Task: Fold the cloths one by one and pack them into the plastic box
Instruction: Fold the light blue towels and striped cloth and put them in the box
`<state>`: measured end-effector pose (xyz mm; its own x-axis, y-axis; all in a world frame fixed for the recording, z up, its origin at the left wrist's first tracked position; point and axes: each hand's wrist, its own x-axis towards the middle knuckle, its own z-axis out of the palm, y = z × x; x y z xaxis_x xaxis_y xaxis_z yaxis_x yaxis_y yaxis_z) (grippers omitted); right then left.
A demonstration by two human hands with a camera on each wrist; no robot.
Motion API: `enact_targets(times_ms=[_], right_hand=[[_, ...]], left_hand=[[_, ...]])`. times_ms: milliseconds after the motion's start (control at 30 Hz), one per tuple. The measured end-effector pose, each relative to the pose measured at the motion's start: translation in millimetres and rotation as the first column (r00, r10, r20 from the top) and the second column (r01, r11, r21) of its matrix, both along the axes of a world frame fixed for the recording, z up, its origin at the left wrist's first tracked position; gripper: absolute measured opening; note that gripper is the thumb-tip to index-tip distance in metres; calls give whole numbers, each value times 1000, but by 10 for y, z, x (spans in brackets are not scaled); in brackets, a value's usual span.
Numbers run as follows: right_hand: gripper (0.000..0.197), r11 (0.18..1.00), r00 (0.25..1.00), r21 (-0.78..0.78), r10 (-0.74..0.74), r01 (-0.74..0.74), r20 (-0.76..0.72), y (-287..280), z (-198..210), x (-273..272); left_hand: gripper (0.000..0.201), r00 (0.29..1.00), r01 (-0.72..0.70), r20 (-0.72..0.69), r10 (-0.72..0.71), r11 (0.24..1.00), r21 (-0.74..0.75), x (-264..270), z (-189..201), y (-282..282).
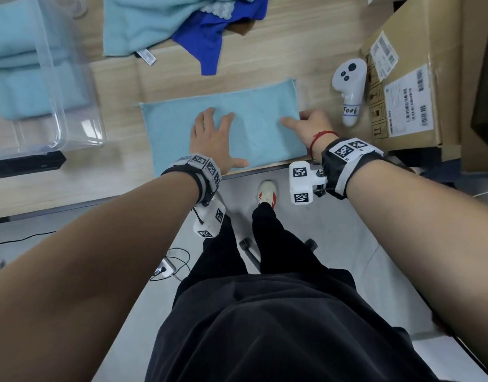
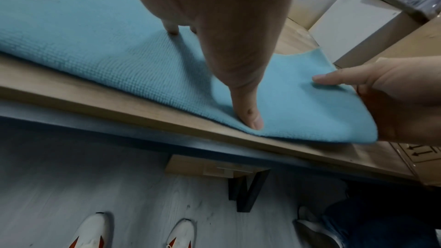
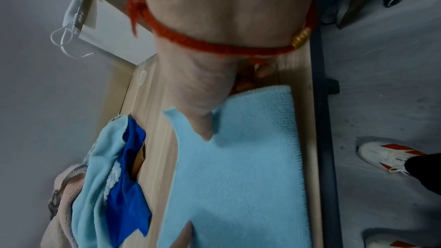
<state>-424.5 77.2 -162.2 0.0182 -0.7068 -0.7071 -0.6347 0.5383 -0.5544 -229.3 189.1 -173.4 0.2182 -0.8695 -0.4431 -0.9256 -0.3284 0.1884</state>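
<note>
Head view: one light blue cloth (image 1: 223, 125) lay flat on the wooden table (image 1: 72, 186), its near edge along the table's front edge. The left hand (image 1: 212, 139) rested on the cloth's middle, palm down, fingers straight and spread. The right hand (image 1: 310, 125) was at the cloth's right edge, thumb on top of the fabric; the other fingers were curled at the edge, apparently pinching it. One clear plastic box (image 1: 72, 106) stood at the left of the table and held what appeared to be two folded light blue cloths (image 1: 14, 75), stacked. At the far edge lay one loose pile of cloths (image 1: 165, 23), with light blue and dark blue pieces visible. One white controller (image 1: 348, 89) lay right of the cloth, beside one cardboard box (image 1: 419, 78). Left wrist view: the left thumb (image 2: 248, 112) pressed the cloth near the table's front edge, and the right thumb (image 2: 334, 79) lay on the cloth's right end with the remaining fingers under that end. Right wrist view: the thumb tip (image 3: 205, 131) rested on the cloth; the other fingers were largely hidden behind the palm. One red string bracelet (image 3: 214, 44) circled the right wrist.
</note>
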Motion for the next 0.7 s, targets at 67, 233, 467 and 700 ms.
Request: enact_targets(times_ms=[67, 233, 467, 700], right_hand=[[39, 999, 998, -8, 41, -41, 37, 11, 52, -55], [24, 991, 996, -114, 76, -69, 57, -8, 190, -138], [23, 981, 978, -151, 145, -123, 149, -62, 559, 114], [16, 948, 948, -188, 285, -257, 141, 38, 707, 726]], left_hand=[[115, 1000, 1, 9, -1, 1000, -3, -70, 0, -16], [116, 999, 40, -4, -40, 999, 13, -236, 45, -136], [97, 978, -45, -206, 46, 999, 10, -9, 324, -156], [31, 884, -335, -331, 330, 941, 44, 817, 321, 332]])
